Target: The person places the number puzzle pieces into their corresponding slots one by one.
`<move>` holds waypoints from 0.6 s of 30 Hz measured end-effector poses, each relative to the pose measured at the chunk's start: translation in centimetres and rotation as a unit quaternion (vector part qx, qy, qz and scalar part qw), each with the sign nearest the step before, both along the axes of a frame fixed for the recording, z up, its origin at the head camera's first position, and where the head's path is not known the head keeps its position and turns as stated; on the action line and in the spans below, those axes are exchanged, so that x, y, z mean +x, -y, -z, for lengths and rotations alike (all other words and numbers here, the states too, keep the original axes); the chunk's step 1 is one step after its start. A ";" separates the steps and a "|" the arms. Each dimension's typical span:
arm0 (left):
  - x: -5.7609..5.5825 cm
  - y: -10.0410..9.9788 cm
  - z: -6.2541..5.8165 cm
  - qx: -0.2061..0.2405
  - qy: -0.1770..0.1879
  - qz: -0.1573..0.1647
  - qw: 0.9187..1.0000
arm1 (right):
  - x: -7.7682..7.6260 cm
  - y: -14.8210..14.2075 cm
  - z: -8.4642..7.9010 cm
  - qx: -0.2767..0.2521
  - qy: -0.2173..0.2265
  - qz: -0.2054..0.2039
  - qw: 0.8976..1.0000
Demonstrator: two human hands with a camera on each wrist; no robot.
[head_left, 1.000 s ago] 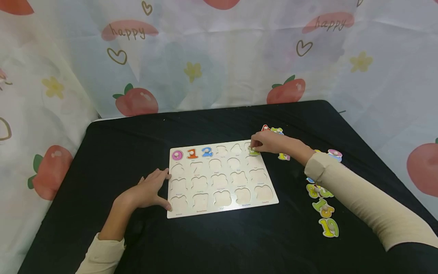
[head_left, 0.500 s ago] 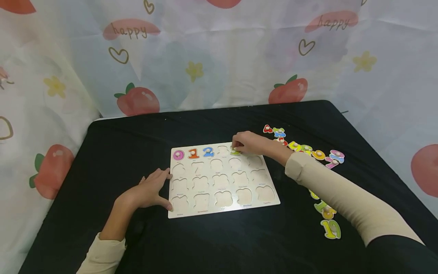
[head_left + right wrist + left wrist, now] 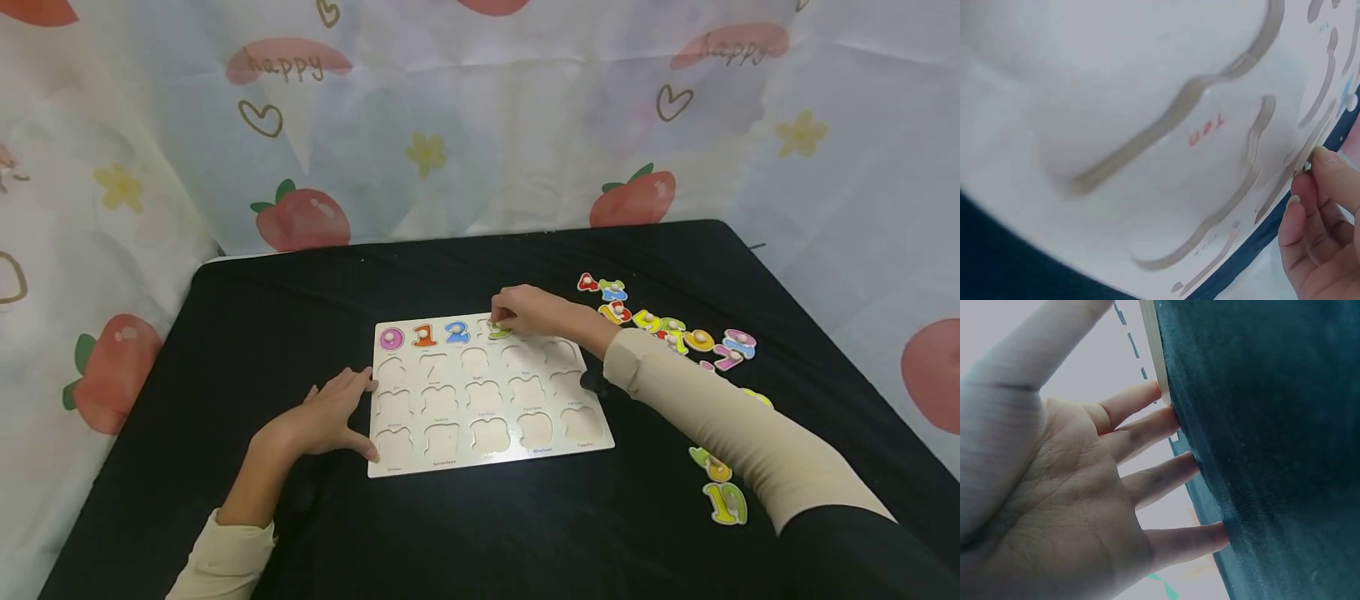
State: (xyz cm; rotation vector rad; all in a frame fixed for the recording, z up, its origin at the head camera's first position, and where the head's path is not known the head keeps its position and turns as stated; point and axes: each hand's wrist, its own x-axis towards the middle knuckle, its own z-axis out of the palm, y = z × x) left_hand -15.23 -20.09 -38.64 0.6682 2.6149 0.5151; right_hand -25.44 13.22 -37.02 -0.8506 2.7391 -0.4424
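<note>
A pale wooden number puzzle board lies on the black cloth in the head view. In its top row sit a pink 0, a red 1 and a blue 2. My right hand pinches a green number piece over the slot right of the 2; its fingers partly cover the piece. At the board's left edge, my left hand rests with fingers and thumb spread against the rim. The left wrist view shows those fingers nearly straight.
Loose number pieces lie right of the board, among them a red 4, a yellow 5 and a 19. My right sleeve hides some of them. A printed curtain hangs behind the table.
My right hand has moved left along the board's top row with the green number piece, from the right corner to near the 2. The left hand has stayed at the edge.
</note>
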 end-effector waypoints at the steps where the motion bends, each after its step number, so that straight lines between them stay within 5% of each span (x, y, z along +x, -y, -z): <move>1: 0.0 0.0 0.0 0.000 0.000 0.000 1.000 | -0.1 0.2 0.0 0.001 -0.001 -0.002 1.000; 18: 0.1 0.0 -0.2 -0.004 0.001 -0.003 1.000 | 0.0 2.4 0.0 0.042 0.021 0.020 0.999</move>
